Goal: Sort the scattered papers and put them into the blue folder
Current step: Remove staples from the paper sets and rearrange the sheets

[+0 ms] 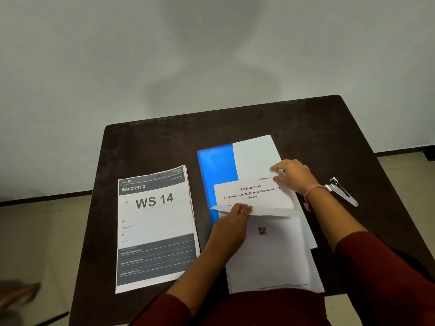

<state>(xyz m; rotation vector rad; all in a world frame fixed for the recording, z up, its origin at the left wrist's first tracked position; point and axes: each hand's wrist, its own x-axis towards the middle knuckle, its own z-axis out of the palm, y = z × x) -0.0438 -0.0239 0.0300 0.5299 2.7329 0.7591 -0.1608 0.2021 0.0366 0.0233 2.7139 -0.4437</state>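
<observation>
Across the dark, matte, round-cornered worktop (pixel 294 123), largest first:

Blue folder (pixel 216 165): glossy plastic, lying flat at centre, its right half covered by plain white sheets.

Stack of printed papers (pixel 154 227): near the left edge, squared, top sheet headed "BALCONY 2 / WS 14" with dark bands at its top and bottom.

Loose white papers (pixel 270 252): on the folder's near part, reaching the near edge; the upper sheet, titled "TASK ID: 3649", is bent over in a fold, and a QR code shows on the sheet beneath.

Left hand (pixel 231 225): forearm angled in from the near edge, fingers curled, pinching the fold of the bent sheet; ring visible.

Right hand (pixel 293 174): wrist with pink band, fingertips pressing on the top right corner of the titled sheet.

Metal stapler (pixel 342 191): slim, shiny, near the right edge, just beyond the right wrist.
</observation>
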